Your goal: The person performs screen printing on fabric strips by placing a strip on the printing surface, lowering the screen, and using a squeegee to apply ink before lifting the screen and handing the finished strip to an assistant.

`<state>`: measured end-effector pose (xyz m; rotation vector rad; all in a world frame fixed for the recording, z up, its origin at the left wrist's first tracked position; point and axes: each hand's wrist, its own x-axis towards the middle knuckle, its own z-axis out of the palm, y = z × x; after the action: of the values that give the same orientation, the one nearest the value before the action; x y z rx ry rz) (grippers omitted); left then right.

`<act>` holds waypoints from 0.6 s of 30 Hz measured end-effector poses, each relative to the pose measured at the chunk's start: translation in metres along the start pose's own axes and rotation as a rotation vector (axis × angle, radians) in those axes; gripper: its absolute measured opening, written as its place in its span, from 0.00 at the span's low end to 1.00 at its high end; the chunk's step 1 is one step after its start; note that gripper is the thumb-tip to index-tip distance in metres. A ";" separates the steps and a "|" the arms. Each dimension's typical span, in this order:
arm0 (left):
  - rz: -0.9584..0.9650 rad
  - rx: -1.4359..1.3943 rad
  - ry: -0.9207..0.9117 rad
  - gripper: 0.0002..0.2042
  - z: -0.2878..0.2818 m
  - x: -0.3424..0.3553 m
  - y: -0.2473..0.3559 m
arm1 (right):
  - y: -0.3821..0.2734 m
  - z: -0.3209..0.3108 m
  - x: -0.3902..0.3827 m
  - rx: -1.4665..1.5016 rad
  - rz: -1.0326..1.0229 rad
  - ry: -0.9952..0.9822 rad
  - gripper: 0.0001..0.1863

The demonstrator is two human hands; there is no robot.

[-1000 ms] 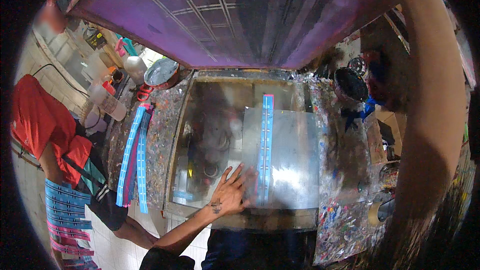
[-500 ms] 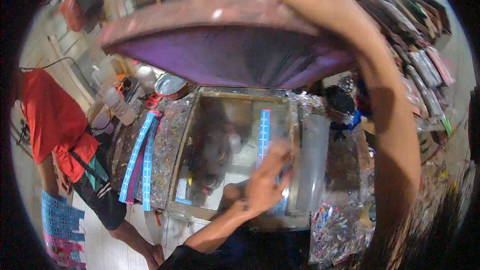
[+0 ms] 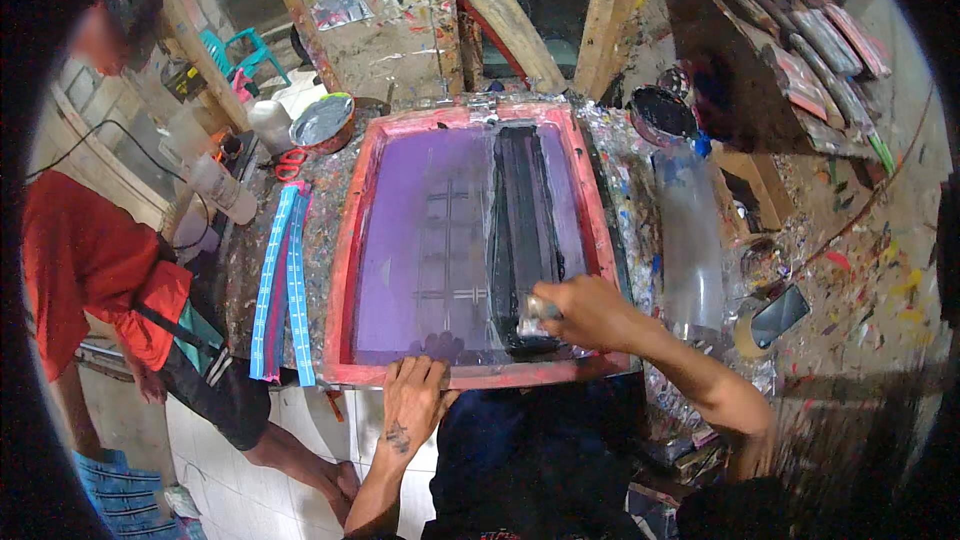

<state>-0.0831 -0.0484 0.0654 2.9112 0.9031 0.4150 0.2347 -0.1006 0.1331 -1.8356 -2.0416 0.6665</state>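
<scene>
A screen-printing frame (image 3: 346, 270) with pinkish-red rims lies flat before me. Its purple mesh (image 3: 400, 210) carries faint grid lines and, along the right side, a long band of black ink (image 3: 515, 200). At the near end of that band my right hand (image 3: 585, 312) is closed round a squeegee (image 3: 538, 316), only partly visible; its lower edge meets the ink. My left hand (image 3: 412, 395) holds the frame's near rim, fingers curled over it. Blue strips with white marks (image 3: 268, 290) hang together left of the frame, beside red-handled scissors (image 3: 290, 164).
Tubs of grey ink (image 3: 322, 122) and black ink (image 3: 664, 115) stand at the far left and far right. A tape roll (image 3: 746, 336) and a phone (image 3: 780, 317) lie at right. Another person in a red shirt (image 3: 95, 270) is close on the left.
The raised frame has come down flat. My right hand has gone from its far rim to the squeegee; my left hand has moved from the blue strip on the bed underneath to the near rim.
</scene>
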 end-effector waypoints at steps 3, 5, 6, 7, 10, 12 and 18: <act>-0.042 -0.140 -0.041 0.18 -0.012 0.011 0.009 | -0.024 0.020 -0.012 -0.107 0.112 -0.101 0.13; -0.035 -0.156 -0.083 0.18 -0.011 0.014 0.007 | -0.016 0.044 -0.003 -0.345 -0.014 0.018 0.13; -0.047 -0.150 -0.091 0.19 -0.014 0.009 0.002 | -0.014 0.041 0.027 -0.363 -0.053 0.007 0.13; -0.025 -0.168 -0.094 0.19 -0.013 0.009 0.002 | 0.011 0.042 0.055 -0.441 -0.038 0.127 0.13; -0.036 -0.161 -0.099 0.20 -0.002 -0.002 0.000 | 0.075 0.007 0.167 -0.548 0.053 0.323 0.12; 0.031 -0.169 -0.107 0.20 -0.006 0.011 -0.003 | 0.132 -0.031 0.219 -0.557 0.121 0.434 0.13; -0.050 -0.212 -0.113 0.21 0.024 0.000 -0.011 | 0.171 -0.051 0.230 -0.389 -0.080 0.264 0.15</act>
<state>-0.0827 -0.0395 0.0410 2.6845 0.8575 0.3175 0.3765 0.1455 0.0671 -1.9038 -2.1570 -0.0037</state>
